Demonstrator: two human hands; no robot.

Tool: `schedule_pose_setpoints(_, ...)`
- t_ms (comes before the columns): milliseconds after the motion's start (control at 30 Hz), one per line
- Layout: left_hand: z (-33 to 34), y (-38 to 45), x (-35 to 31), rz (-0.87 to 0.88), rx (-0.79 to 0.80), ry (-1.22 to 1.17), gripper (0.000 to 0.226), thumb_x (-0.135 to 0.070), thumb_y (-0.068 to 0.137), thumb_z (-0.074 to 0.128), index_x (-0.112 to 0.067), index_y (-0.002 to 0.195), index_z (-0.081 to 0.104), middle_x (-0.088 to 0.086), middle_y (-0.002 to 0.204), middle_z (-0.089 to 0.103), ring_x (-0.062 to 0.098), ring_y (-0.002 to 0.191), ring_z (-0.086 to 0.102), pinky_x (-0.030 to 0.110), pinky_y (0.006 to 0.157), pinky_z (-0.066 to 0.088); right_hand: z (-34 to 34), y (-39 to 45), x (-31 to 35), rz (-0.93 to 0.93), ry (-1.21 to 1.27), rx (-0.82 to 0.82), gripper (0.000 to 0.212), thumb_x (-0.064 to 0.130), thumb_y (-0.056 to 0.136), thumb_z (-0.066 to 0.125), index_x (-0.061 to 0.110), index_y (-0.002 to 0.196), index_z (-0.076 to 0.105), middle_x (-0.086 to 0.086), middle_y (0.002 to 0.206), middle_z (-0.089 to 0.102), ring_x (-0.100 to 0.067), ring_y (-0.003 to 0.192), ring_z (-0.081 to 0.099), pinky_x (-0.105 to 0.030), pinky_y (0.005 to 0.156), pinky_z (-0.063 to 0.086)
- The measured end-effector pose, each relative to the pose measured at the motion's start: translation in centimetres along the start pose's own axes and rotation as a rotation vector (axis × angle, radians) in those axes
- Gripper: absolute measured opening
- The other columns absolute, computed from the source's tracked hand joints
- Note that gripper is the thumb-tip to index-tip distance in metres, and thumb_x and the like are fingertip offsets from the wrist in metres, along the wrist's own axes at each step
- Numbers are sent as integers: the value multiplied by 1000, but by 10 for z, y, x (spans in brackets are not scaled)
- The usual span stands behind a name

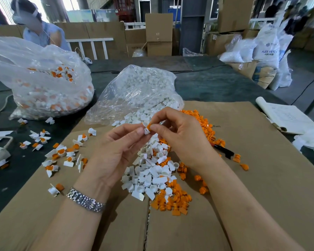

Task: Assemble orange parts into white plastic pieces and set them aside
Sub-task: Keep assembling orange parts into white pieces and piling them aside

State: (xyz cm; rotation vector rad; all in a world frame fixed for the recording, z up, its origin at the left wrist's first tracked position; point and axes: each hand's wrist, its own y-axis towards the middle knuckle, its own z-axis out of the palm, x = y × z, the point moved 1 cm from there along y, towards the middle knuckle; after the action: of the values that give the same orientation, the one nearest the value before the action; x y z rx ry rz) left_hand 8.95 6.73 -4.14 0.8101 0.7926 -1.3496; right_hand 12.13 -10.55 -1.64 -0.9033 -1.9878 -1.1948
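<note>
My left hand (120,147) pinches a small white plastic piece (146,131) between thumb and fingers. My right hand (179,134) pinches an orange part (149,126) and holds it against the top of that white piece. Both hands are raised above a heap of loose white pieces (152,171) on the cardboard. Loose orange parts (172,201) lie under and to the right of the heap. Several assembled white-and-orange pieces (62,154) are scattered at the left.
A clear bag of white pieces (138,91) lies open behind my hands. A larger bag of assembled pieces (43,82) sits at far left. A black marker (224,151) and a notebook (286,116) lie on the right. Another person sits across the table.
</note>
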Motion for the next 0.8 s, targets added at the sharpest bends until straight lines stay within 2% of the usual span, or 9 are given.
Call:
schedule_pose_setpoints(133,-1,0,2,23,-4,26,20,4,73,76,-7,89,77,14,99,77,30,103,75,30,88,60,2,1,-2,-19,-109,-3,1,22,95,67,21,94,67,14,91,61,-6,76,55,-18,70,46)
schedule_pose_setpoints(267,-2,-1,2,104,-40,146,30,-3,71,82,-9,100,76,11,111,75,30,107,74,33,95,58,4,2,-4,-51,-195,-1,4,22,96,65,19,97,66,7,96,60,-11,78,55,-22,73,47)
schedule_pose_setpoints(367,-2,0,2,55,-21,113,31,-1,74,79,-9,104,79,16,117,75,31,107,74,30,91,59,4,2,-2,-100,-190,4,2,16,96,65,14,95,65,6,93,60,-12,79,55,-19,71,46)
schedule_pose_setpoints(500,-1,-1,2,-15,41,146,19,-1,79,73,-6,95,81,21,104,77,34,98,76,25,80,61,4,2,-1,-126,-223,17,1,15,96,64,14,95,65,7,93,60,-12,78,55,-18,70,45)
schedule_pose_setpoints(667,0,-4,3,211,-93,568,21,-11,82,83,-14,102,77,2,96,80,18,91,77,18,78,58,12,0,-8,49,-289,52,7,29,101,57,23,102,59,16,83,54,-2,70,49,-20,64,39)
schedule_pose_setpoints(733,1,-5,5,251,-102,601,21,-12,83,83,-18,102,78,-1,95,80,16,91,77,19,79,58,11,0,-8,127,-180,40,8,31,100,58,22,100,60,14,79,57,-4,66,51,-23,62,41)
schedule_pose_setpoints(800,0,-4,5,263,-103,595,22,-14,82,83,-20,102,79,0,97,80,17,93,77,22,82,60,7,1,-7,178,-88,35,8,29,98,62,22,98,63,10,83,63,-7,72,57,-24,66,47)
